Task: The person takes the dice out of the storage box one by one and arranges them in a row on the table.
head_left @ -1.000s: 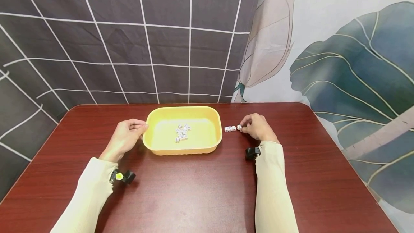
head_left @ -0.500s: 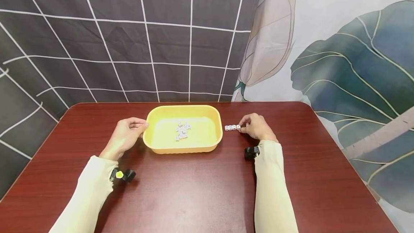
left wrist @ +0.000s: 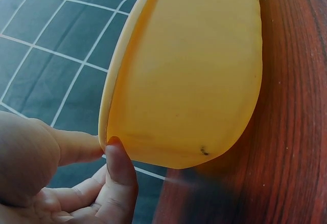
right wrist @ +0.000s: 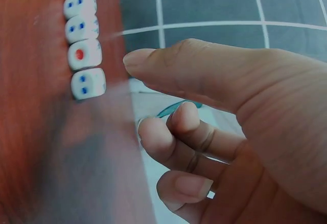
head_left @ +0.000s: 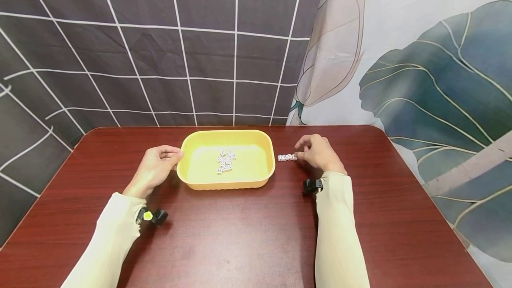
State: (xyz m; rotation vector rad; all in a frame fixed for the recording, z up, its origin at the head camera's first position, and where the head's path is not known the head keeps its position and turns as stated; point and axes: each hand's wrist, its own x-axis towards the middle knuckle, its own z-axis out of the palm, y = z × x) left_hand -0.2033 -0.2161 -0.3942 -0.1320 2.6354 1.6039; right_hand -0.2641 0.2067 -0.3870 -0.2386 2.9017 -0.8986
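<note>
- A dark red wood-grain table [head_left: 240, 234] stands before a grey grid-patterned backdrop and a leaf-print cloth.
- The left hand [head_left: 154, 168] pinches the left rim of the shallow yellow plastic tray [head_left: 264, 146], steadying it; a heap of small white dice [head_left: 225, 162] lies inside.
- Right of the tray, a row of four white dice [right wrist: 82, 44] lies on the table, touching one another.
- The right hand [head_left: 318, 152] hovers just right of the row, its fingers loosely curled and holding nothing.
- The placing step looks finished; the next move probably calls for reaching into the tray for another die.
</note>
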